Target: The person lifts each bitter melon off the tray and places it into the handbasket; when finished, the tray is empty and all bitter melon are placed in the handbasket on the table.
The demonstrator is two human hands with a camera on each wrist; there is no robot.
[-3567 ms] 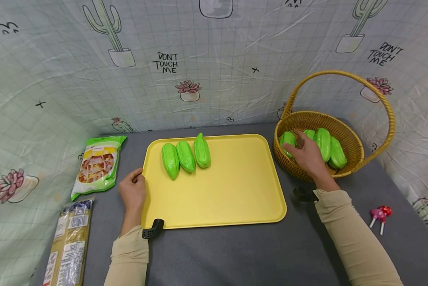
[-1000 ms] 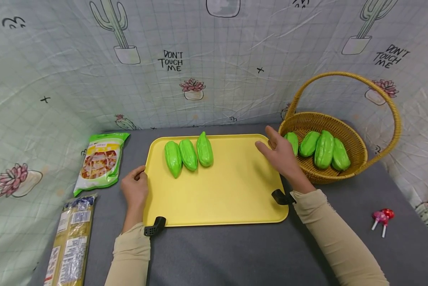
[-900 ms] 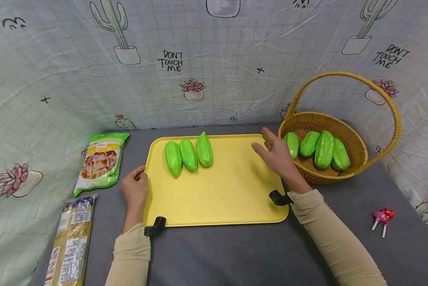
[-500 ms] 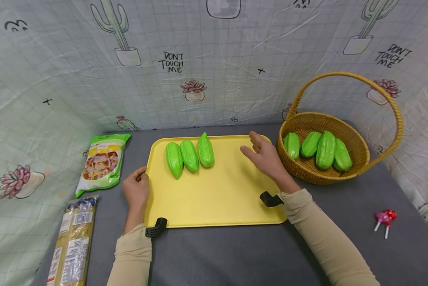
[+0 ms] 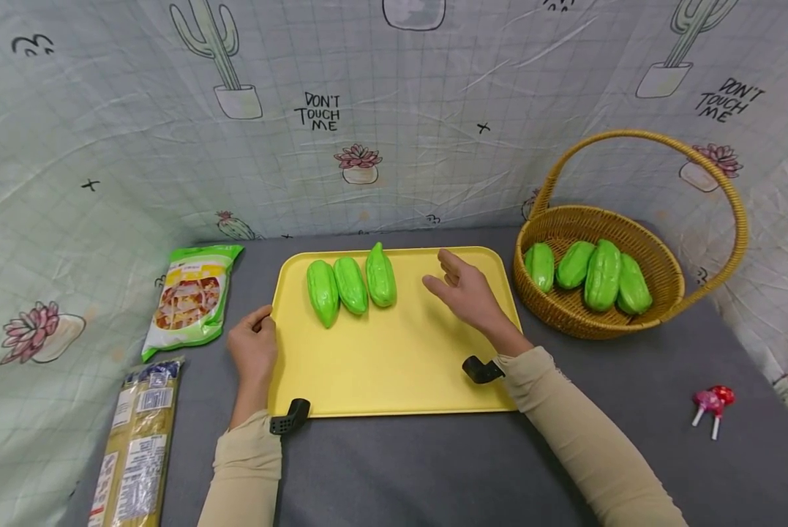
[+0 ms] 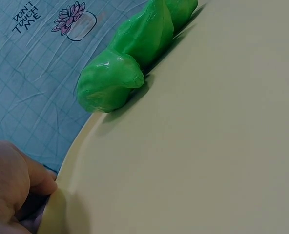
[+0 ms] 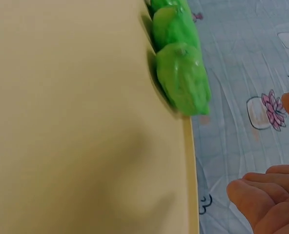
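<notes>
Three glossy green, ribbed, gourd-shaped pieces lie side by side at the back left of a yellow tray (image 5: 380, 380): a left one (image 5: 323, 293), a middle one (image 5: 350, 285) and a right one (image 5: 381, 277). At the tray's left rim my left hand (image 5: 253, 348) has its fingers curled; in the left wrist view, its fingertips (image 6: 49, 185) pinch the rim. My right hand (image 5: 466, 296) hovers over the tray's right part, thumb and fingers apart, holding nothing. More such green pieces (image 5: 602, 274) lie in a wicker basket (image 5: 565, 322) on the right.
The basket's tall handle (image 5: 739, 219) arches above it. Two lollipops (image 5: 713, 399) lie at the right. A green-and-white food bag (image 5: 192, 300) and a long clear pack (image 5: 137, 439) lie on the left. Behind the grey tabletop (image 5: 367, 468) hangs a printed cloth (image 5: 420, 88).
My right hand has drawn out of the basket and moved left over the tray, holding nothing. My left hand has stayed at the tray's rim. The green pieces on the tray keep their places.
</notes>
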